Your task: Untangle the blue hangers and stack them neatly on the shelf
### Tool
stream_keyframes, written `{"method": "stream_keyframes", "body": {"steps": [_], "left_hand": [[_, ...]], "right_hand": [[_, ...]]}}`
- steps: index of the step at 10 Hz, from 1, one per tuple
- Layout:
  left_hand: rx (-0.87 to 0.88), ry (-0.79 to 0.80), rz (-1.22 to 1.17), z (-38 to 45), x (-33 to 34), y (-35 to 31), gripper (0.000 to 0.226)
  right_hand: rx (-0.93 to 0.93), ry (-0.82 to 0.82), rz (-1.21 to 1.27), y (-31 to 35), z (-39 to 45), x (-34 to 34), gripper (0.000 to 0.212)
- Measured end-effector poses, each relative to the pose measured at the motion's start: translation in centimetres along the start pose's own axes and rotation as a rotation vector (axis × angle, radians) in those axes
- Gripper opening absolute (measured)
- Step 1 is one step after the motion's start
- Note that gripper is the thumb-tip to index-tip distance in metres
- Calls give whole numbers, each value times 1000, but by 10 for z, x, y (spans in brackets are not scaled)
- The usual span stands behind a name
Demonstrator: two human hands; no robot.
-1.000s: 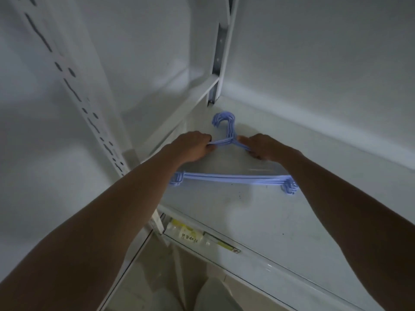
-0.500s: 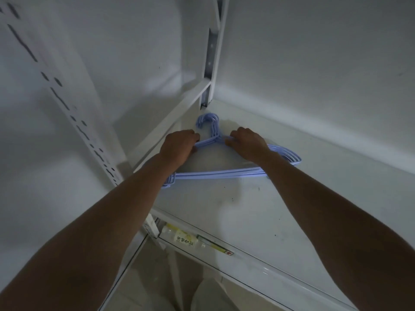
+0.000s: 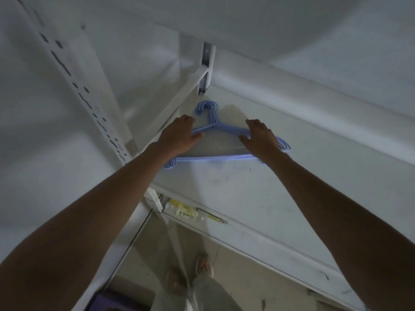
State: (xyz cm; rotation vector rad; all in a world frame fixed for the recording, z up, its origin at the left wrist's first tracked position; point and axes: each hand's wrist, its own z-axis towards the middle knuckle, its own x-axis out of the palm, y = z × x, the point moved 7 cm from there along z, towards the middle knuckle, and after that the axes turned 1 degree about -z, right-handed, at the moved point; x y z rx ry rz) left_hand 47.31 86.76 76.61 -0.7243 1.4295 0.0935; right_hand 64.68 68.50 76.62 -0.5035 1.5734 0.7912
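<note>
White shelf (image 3: pixel 258 198), running from the centre of the frame to the lower right, with a slotted upright (image 3: pixel 74 86) at upper left and a corner post (image 3: pixel 207 63) at upper centre. The hangers (image 3: pixel 224 157), a nested blue stack, lie flat on the shelf near its back corner, hooks (image 3: pixel 206 107) toward the post. Left hand (image 3: pixel 179 136) rests on the left shoulder of the stack, fingers loosely curled, not clenched; right hand (image 3: pixel 260 136) lies spread and flat on the right shoulder, grasping nothing. Judged as the final squaring step: press lightly from both sides so hooks and bottom bars line up, then lift both hands straight off, so that no hanger is dragged out of line.
</note>
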Motion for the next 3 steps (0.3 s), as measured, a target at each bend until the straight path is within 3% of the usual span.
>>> {"method": "stream_keyframes", "body": {"steps": [1,3], "left_hand": [[20,35,3,-42,2,-10,67],[76,-74,139,-118,-26,-35,77]], "right_hand": [[47,-109,47,-11,-51,-8,48],[86,-167,27,-41,-126,-25,56]]}}
